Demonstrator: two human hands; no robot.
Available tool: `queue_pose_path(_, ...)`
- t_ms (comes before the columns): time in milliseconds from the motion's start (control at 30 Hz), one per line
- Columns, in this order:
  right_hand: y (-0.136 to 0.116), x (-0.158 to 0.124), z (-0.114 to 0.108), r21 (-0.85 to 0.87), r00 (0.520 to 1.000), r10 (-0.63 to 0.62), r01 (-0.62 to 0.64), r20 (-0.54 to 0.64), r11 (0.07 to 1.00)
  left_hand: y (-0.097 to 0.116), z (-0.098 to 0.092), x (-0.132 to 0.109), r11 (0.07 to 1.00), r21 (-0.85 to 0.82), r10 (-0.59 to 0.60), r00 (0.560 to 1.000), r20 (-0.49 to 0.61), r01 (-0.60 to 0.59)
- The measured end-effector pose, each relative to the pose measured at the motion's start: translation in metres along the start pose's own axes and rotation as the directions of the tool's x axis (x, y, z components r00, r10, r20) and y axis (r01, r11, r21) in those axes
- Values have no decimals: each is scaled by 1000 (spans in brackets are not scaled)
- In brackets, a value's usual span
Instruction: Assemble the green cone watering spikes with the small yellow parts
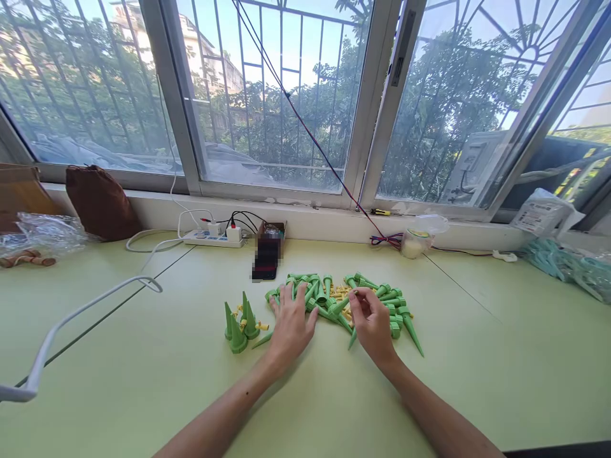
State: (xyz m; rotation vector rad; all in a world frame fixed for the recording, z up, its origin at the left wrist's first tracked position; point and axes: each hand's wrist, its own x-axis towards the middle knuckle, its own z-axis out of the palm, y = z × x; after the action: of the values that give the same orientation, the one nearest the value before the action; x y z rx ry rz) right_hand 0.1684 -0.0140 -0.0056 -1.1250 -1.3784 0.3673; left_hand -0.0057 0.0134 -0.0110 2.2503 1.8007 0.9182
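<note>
A pile of green plastic cone spikes (317, 289) with ribbed caps lies on the table, with small yellow plastic pieces (338, 294) among them. My left hand (291, 324) rests on the pile's left side, fingers spread, gripping nothing visible. At the middle of the pile, my right hand (373, 321) has thumb and forefinger pinched together. What lies between those fingertips is too small to make out; a green spike's tip ends close beside them. Left of my left hand, several green spikes (237, 334) stand point up in a cluster, with yellow T-shaped pieces (261, 326) attached or beside them.
Behind the pile are a phone (266, 259) leaning at a small box (277, 230), a power strip (210, 238) and a jar (415, 243). A white cable (90, 310) arches over the left side. A brown bag (101, 203) and plastic packaging (563, 264) sit by the windowsill.
</note>
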Motion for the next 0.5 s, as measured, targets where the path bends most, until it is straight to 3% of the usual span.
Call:
queue_pose_path(133,-2,-1,0,-74,993,-113,110,-34,991,-1,2,-2,994,35,-107,989,99,104)
queue_pose_path(267,-3,-5,2,-171,949,-300,282,-92,944,-1,5,-3,999,24,-52,987,152,49)
queue_pose_path(400,-12,-11,-1,-261,833,-552,530,-16,807,2,7,-5,999,34,-6,990,142,1)
queue_pose_path(500,-34,-10,-3,-252,690,-715,717,118,650,1,11,-6,999,24,21,993,118,-24)
